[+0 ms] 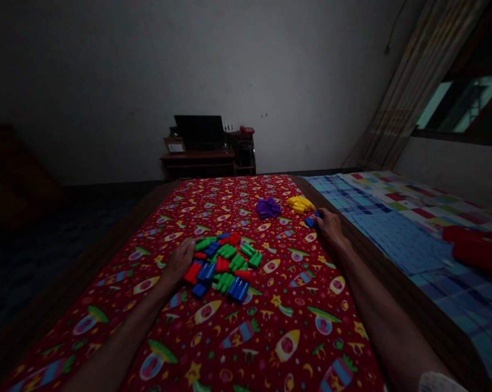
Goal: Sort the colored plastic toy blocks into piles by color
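Observation:
A mixed pile of red, green and blue plastic toy blocks (pixel 225 251) lies on the red rocket-patterned cloth (pixel 246 332). At the pile's left edge rests my left hand (pixel 181 259), fingers stretched toward a green block (pixel 205 244) and holding nothing that I can see. Farther off on the right, my right hand (pixel 331 224) has its fingers closed on a blue toy block (pixel 317 214). Another bit of blue (pixel 310 222) shows beside those fingers. Just beyond is a heap of yellow blocks (pixel 300 204), with a purple heap (pixel 268 208) to its left.
Blue plaid and checked bedding (pixel 409 239) spreads along the right, with a red garment (pixel 478 250) on it. Past the cloth's far end stands a desk (pixel 199 155) with a dark monitor (pixel 200 130). A curtain (pixel 409 92) hangs by the window.

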A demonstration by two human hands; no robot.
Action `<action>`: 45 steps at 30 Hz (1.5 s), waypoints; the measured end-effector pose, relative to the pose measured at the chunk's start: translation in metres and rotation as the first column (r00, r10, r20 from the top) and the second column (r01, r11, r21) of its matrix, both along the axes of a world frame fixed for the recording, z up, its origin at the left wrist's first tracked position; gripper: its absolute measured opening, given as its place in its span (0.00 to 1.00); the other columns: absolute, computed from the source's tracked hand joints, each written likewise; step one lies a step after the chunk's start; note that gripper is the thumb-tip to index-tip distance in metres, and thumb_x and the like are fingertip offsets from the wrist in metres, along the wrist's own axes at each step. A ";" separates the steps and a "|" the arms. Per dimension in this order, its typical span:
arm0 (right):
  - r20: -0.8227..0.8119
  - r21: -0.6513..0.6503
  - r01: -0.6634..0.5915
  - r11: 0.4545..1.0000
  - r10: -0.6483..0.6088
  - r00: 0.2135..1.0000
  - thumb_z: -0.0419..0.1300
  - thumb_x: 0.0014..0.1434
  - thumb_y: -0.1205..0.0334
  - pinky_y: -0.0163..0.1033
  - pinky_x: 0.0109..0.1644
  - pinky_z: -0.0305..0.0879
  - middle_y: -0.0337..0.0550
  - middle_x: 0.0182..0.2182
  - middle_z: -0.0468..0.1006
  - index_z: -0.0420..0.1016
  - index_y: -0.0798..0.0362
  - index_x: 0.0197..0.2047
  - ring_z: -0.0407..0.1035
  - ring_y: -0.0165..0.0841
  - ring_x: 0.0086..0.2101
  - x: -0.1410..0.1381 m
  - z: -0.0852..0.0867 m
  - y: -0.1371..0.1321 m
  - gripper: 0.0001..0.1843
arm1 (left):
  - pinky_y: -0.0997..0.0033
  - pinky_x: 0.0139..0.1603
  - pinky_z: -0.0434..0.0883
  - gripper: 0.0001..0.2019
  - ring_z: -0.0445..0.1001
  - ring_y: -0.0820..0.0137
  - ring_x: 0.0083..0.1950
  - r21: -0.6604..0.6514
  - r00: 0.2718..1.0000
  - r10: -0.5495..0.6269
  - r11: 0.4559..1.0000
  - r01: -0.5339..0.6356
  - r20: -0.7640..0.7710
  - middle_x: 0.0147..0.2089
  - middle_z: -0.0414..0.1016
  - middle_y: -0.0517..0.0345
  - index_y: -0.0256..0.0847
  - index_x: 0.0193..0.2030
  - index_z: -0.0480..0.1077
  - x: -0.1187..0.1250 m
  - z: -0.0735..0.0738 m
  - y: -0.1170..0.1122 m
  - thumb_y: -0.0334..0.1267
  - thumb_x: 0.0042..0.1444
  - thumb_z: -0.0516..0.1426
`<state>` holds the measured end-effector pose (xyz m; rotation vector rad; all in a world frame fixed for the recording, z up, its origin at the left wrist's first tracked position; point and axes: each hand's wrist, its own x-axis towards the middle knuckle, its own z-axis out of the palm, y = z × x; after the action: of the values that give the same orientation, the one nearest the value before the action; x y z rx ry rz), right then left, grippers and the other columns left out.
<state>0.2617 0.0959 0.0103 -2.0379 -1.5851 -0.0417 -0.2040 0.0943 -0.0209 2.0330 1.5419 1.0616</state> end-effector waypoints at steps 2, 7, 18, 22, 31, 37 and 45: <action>-0.033 -0.022 -0.021 1.000 0.020 0.999 0.55 0.61 0.61 0.41 0.52 0.65 0.57 0.48 0.79 0.77 0.60 0.53 0.73 0.44 0.49 0.008 -0.007 -0.001 0.20 | 0.52 0.60 0.67 0.31 0.73 0.56 0.56 -0.005 1.000 0.006 1.000 -0.006 0.012 0.53 0.75 0.43 0.37 0.49 0.73 0.000 -0.002 0.001 0.58 0.61 0.39; -0.072 0.058 -0.002 0.998 0.006 0.997 0.51 0.64 0.61 0.41 0.51 0.65 0.58 0.46 0.80 0.79 0.60 0.50 0.74 0.44 0.47 -0.013 0.006 0.000 0.20 | 0.53 0.60 0.67 0.31 0.72 0.57 0.56 0.003 1.000 0.007 1.000 -0.007 0.000 0.53 0.75 0.44 0.35 0.49 0.73 0.001 -0.001 -0.001 0.56 0.62 0.39; 0.157 -0.073 -0.977 0.199 0.970 0.185 0.55 0.66 0.56 0.40 0.53 0.65 0.49 0.53 0.75 0.72 0.50 0.56 0.70 0.36 0.50 -0.208 0.021 -0.084 0.18 | 0.57 0.60 0.66 0.28 0.73 0.59 0.54 0.018 1.000 -0.002 1.000 0.002 -0.011 0.51 0.75 0.45 0.35 0.49 0.72 0.003 0.001 -0.004 0.52 0.63 0.39; 0.301 -0.212 -0.961 0.179 0.947 0.110 0.54 0.66 0.56 0.48 0.59 0.61 0.54 0.63 0.64 0.70 0.48 0.59 0.61 0.42 0.59 -0.213 0.003 -0.096 0.19 | 0.56 0.60 0.65 0.27 0.72 0.60 0.55 0.022 0.999 -0.016 1.000 0.017 -0.031 0.50 0.75 0.45 0.36 0.49 0.72 0.005 0.001 -0.006 0.49 0.63 0.38; 0.403 -0.147 -0.918 0.368 0.870 0.284 0.56 0.64 0.51 0.53 0.57 0.61 0.55 0.60 0.66 0.68 0.50 0.59 0.59 0.45 0.57 -0.185 -0.010 -0.074 0.23 | 0.62 0.51 0.69 0.21 0.72 0.62 0.46 0.056 0.916 -0.163 0.979 0.196 -0.366 0.42 0.75 0.51 0.40 0.39 0.73 0.011 0.051 -0.023 0.51 0.62 0.45; 0.321 -0.125 -0.863 0.490 0.843 0.432 0.57 0.64 0.56 0.48 0.56 0.62 0.51 0.47 0.73 0.70 0.53 0.55 0.64 0.40 0.49 -0.171 -0.005 -0.080 0.18 | 0.63 0.48 0.70 0.14 0.73 0.58 0.48 -0.147 0.641 -0.338 0.931 0.334 -0.689 0.46 0.76 0.49 0.41 0.43 0.75 0.031 0.069 -0.059 0.46 0.53 0.61; -0.164 -0.006 -0.894 0.447 0.882 0.442 0.56 0.60 0.70 0.37 0.40 0.66 0.46 0.39 0.80 0.77 0.56 0.50 0.72 0.33 0.35 -0.171 0.016 -0.065 0.16 | 0.62 0.51 0.71 0.19 0.76 0.59 0.50 -0.128 0.887 -0.305 0.952 0.278 -0.347 0.50 0.78 0.52 0.43 0.52 0.73 0.033 0.061 -0.041 0.40 0.53 0.54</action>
<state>0.0909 0.0310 0.0262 -0.9483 -2.3968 0.5730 -0.1705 0.0531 0.0406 2.4110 1.3449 0.5250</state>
